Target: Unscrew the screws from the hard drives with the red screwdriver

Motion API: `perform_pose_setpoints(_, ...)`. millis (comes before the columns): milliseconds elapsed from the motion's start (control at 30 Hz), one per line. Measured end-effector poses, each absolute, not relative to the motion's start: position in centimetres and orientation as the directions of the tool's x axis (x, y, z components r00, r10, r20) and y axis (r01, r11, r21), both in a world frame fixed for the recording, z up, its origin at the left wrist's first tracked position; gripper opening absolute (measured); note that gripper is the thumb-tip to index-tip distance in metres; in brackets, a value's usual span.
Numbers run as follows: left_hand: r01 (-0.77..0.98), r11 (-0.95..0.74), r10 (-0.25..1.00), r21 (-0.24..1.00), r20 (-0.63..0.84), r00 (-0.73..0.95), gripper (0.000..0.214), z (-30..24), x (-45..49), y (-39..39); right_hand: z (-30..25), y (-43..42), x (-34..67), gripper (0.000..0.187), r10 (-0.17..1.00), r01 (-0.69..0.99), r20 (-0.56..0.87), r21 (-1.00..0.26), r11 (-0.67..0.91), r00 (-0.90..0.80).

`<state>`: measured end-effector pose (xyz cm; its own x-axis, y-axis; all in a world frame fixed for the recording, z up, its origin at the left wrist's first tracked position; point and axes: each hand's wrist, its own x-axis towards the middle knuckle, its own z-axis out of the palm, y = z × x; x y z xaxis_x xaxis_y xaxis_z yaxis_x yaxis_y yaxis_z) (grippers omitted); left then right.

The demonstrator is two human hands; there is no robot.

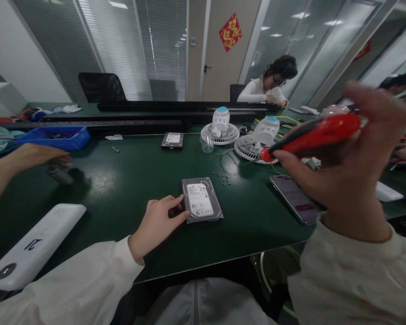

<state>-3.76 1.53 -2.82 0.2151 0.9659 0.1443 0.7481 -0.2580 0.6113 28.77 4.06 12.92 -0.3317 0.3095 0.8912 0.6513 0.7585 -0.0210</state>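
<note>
A hard drive (199,198) with a white label lies flat on the green table near its front edge. My left hand (160,221) is at its left side, thumb and forefinger apart and their tips touching that edge without wrapping around it. Raised over the right part of the table, my right hand (345,180) is closed around a red and black screwdriver (318,133). The screwdriver's thin shaft points left and down, well above the table and away from the drive. Several small screws (223,176) are scattered beyond the drive to the right.
Another hard drive (172,140) lies farther back, left of a clear plastic cup (207,143) and two white fans (220,126). A phone (294,198) is at right, a white power bank (37,246) at left. Another person's hand (43,153) reaches in near a blue tray (59,138).
</note>
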Motion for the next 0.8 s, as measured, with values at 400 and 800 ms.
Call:
perform_pose_setpoints(400,0.734,-0.302,0.953,0.608,0.163,0.256,0.037,-2.7,-3.7,1.7,10.7,11.4,17.4,0.054,0.406,0.227,0.716,-0.338,0.913,-0.568)
perform_pose_setpoints(800,0.764,-0.274,0.96,0.584,0.124,0.249,0.04,-2.7,-3.7,1.7,8.5,13.1,16.4,0.055,0.441,0.179,0.716,-0.415,0.892,-0.541)
